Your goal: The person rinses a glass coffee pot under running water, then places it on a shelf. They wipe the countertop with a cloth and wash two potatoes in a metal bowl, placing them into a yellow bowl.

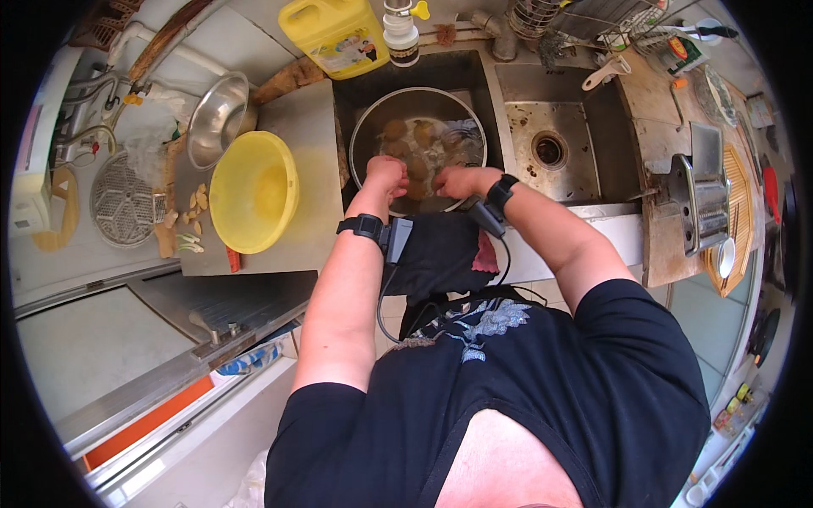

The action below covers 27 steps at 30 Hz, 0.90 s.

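Note:
A large round metal basin [362, 114] sits in the left sink bowl with cloudy water in it. Several rounded brownish pieces of food [424, 133] lie under the water; their exact kind is hard to make out. My left hand [387, 176] is over the basin's near left part, fingers curled inward. At the near right, my right hand [458, 182] reaches inside the rim with its fingertips down at the water, close to the brown pieces. Whether either hand holds something is hidden by the curled fingers and the murky water.
Left on the steel counter [311, 127] are a yellow plastic colander or bowl [254, 190], a steel bowl [219, 120] and ginger pieces [199, 198]. A yellow jug [336, 38] and faucet [401, 44] stand behind. The right sink bowl [559, 184] shows its drain; a grater [702, 203] lies beyond.

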Tool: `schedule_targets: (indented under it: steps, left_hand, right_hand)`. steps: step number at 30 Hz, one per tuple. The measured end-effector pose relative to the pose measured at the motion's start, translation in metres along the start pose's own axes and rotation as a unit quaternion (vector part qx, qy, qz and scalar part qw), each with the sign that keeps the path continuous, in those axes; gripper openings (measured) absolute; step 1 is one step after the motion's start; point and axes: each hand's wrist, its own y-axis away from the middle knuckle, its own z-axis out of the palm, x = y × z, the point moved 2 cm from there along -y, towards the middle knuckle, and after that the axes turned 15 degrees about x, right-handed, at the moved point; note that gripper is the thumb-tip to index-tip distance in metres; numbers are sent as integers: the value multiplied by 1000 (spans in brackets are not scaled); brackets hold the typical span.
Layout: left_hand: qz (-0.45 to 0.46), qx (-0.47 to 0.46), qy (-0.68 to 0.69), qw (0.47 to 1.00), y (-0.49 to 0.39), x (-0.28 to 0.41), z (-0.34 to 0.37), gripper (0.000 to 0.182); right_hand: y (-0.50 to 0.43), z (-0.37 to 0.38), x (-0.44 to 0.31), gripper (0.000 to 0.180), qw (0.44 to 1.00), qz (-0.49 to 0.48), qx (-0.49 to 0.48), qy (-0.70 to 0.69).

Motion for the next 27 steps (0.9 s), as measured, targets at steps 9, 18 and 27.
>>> schedule_targets:
  steps: [9,18,27]
  left_hand:
    - [33,46,-74,996,-77,-32,32,29]
    - [33,80,-80,993,-110,-59,48,35]
    - [135,60,-205,968,-119,-73,64,37]
  right_hand:
    - [-22,16,3,15,963,7,225,151]
    - [52,-80,7,11,870,27,493,0]
    - [87,-135,-5,36,888,104,435,111]
